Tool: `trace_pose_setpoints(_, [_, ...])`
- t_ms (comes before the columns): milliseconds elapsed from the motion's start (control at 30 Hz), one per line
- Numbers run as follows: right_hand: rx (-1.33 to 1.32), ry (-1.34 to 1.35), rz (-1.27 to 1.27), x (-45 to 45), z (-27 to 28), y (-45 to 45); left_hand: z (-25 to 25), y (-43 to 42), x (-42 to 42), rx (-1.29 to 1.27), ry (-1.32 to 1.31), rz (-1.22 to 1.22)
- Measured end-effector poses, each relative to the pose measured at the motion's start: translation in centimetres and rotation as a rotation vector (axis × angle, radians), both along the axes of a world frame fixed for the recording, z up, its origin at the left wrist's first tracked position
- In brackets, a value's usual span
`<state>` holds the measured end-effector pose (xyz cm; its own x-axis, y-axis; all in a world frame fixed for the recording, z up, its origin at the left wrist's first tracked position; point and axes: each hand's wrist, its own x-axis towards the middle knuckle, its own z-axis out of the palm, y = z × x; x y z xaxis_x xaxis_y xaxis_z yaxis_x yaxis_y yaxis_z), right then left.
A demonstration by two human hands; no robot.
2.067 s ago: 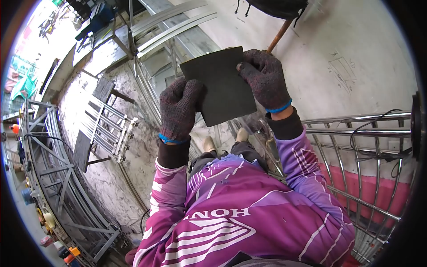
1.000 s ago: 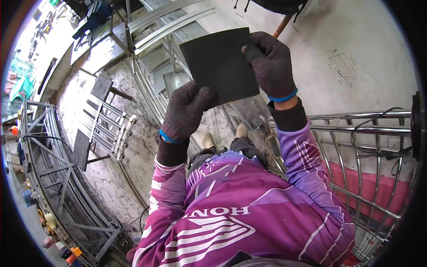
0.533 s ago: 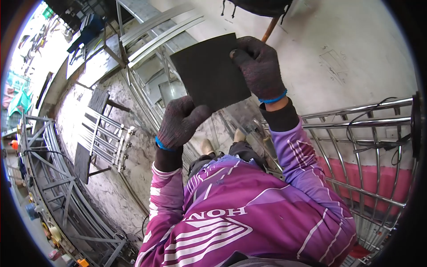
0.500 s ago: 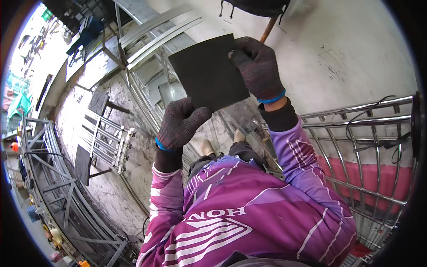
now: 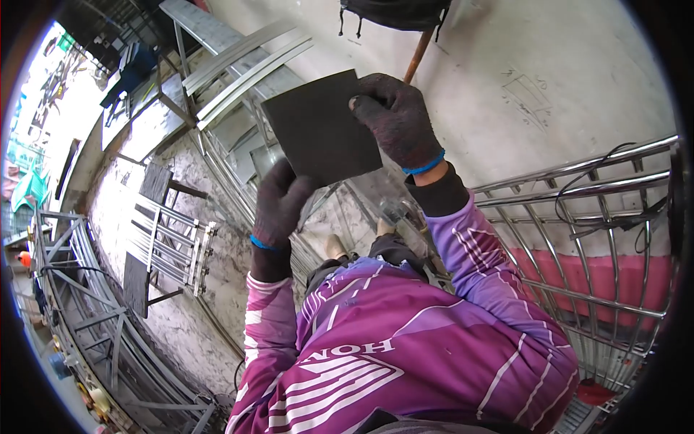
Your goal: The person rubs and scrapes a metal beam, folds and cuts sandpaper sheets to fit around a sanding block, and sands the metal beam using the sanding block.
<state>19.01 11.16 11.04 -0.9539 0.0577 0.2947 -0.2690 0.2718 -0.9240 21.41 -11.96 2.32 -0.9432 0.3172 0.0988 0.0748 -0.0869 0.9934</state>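
Note:
A black, matte, nearly square sheet of sandpaper (image 5: 322, 126) is held up in front of me, tilted, its lower edge slightly curved. My right hand (image 5: 401, 123), in a dark knitted glove with a blue cuff, pinches its right edge, thumb on the near face and the other fingers mostly hidden behind. At the lower left corner is my left hand (image 5: 278, 206), gloved alike and slightly blurred. Its thumb and fingers close about that corner, though the exact contact is hard to see.
A shiny metal tube railing (image 5: 578, 195) stands at my right against the wall. Metal profiles (image 5: 253, 72) lie ahead on the left. A small tubular frame (image 5: 166, 231) sits on the floor, beside a long grey steel frame (image 5: 94, 311). A black bag (image 5: 394, 11) hangs above.
Both hands and the sandpaper have shifted left in the view. The left hand has slid a little along the sheet's corner, and the sheet's upper edge looks straighter.

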Motion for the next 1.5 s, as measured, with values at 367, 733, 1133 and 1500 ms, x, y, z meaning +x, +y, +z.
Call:
trace_pose_setpoints(367, [-0.466, -0.222, 0.317, 1.8, -3.4, -1.2, -0.4, 0.0, -2.1, 0.132, -0.098, 0.188])
trace_pose_setpoints(733, [-0.385, -0.139, 0.508, 2.1, -5.1, -2.8, -1.6, 2.8, -1.0, 0.131, 0.196, -0.026])
trace_pose_setpoints(1133, [-0.246, -0.119, 0.558, -0.1, -5.9, -2.1, 2.8, 0.3, 0.1, 0.124, 0.022, -0.085])
trace_pose_setpoints(1500, [-0.784, -0.524, 0.655, 0.3, -5.8, -0.5, -2.2, -4.6, -0.4, 0.551, -0.293, -0.138])
